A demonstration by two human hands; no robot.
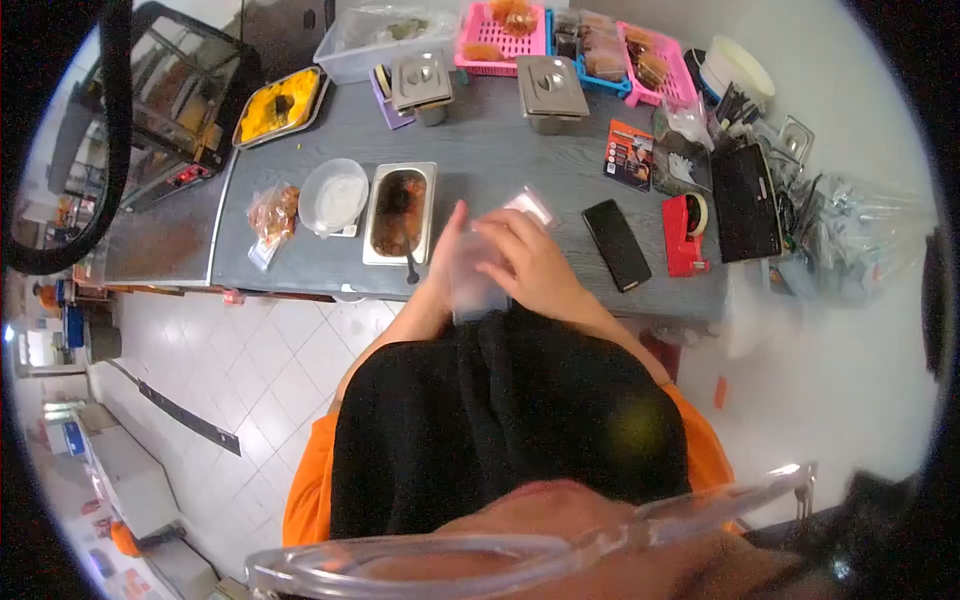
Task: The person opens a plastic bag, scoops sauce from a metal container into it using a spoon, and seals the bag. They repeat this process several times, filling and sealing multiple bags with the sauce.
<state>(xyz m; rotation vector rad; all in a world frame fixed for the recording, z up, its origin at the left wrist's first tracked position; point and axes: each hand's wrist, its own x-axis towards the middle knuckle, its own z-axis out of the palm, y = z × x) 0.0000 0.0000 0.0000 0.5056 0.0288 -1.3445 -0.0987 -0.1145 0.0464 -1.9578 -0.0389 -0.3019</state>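
Observation:
Between my two hands, at the front edge of the grey table (480,130), is a clear plastic bag (478,275), partly blurred. My left hand (442,268) supports its left side with the fingers pointing up. The fingers of my right hand (535,262) curl over its right side and top. Just beyond my right hand lies a small clear packet with a pinkish-white face (530,205). To the left of my left hand stands a steel pan (430,185) of dark reddish food with a utensil handle (411,265) sticking out. Farther left are a round translucent tub (335,195) and a filled bag (272,215).
A black phone (617,245) and red tape dispenser (685,235) lie to the right. Lidded steel containers (552,90), pink baskets (500,50) and a clear bin (350,60) line the back. A tray of yellow food (280,108) sits at back left.

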